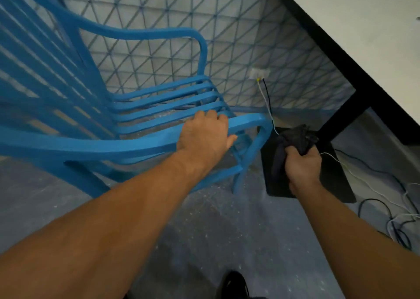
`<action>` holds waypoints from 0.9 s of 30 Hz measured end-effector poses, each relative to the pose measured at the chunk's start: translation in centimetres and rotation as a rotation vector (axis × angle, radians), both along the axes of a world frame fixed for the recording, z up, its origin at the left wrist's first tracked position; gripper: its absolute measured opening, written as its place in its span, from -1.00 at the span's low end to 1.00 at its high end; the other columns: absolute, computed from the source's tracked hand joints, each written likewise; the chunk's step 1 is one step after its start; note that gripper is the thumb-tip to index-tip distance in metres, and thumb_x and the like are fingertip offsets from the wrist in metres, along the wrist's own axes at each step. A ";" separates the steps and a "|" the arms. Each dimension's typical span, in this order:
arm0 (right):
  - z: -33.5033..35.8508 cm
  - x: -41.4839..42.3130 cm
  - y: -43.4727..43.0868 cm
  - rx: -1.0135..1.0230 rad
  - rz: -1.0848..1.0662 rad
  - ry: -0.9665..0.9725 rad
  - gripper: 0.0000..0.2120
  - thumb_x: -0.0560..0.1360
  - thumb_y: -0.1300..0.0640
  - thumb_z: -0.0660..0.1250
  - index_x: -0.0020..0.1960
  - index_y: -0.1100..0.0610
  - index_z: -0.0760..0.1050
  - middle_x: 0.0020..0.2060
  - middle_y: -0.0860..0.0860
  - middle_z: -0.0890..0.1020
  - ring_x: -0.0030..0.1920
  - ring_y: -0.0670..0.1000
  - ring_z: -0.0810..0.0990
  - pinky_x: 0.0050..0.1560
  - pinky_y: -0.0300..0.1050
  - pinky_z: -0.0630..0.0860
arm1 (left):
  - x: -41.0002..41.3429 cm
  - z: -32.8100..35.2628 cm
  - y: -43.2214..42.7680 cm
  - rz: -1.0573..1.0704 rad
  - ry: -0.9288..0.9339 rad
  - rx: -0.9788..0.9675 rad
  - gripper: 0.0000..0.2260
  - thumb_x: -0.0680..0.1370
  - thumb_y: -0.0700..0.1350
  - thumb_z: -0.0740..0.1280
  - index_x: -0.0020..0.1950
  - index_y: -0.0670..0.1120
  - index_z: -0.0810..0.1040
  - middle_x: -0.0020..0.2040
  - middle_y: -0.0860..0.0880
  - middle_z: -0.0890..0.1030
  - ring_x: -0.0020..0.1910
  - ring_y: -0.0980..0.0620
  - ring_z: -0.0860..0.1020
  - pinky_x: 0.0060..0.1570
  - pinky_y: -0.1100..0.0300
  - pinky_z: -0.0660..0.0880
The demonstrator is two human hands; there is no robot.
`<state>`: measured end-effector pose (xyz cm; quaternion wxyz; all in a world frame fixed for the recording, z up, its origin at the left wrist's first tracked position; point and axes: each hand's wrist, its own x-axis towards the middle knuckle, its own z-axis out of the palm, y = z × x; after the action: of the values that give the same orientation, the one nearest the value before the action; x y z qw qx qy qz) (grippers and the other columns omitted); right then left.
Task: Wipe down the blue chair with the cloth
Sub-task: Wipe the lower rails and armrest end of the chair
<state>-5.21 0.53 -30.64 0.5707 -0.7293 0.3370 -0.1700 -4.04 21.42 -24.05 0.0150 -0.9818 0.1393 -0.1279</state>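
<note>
The blue chair (102,143) runs off the frame from 8 to 11 o'clock, and its backrest there is blurred. The fingertips of the left hand (204,135) are hidden behind the near armrest they curl over. The dark cloth (293,139), bunched in the right hand (302,164), blends into the black base plate (336,180), so its outline is unclear. The table (363,37) is cut off from 1 to 3 o'clock, a shoe (234,285) at 6.
</note>
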 end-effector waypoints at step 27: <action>-3.6 -0.7 10.4 0.301 0.460 0.058 -0.84 0.49 0.26 0.27 -0.02 0.10 0.59 -0.11 0.12 0.67 -0.04 0.12 0.65 0.09 0.20 0.58 | 0.6 -1.6 13.9 -0.026 0.118 0.008 -0.39 0.35 0.51 0.10 -0.05 0.01 0.53 -0.20 0.01 0.59 -0.24 -0.03 0.52 -0.27 0.10 0.42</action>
<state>-5.90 10.89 -34.23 0.6863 -0.6982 0.2002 0.0369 -3.42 35.35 -25.68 0.0090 -0.9858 0.1530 -0.0692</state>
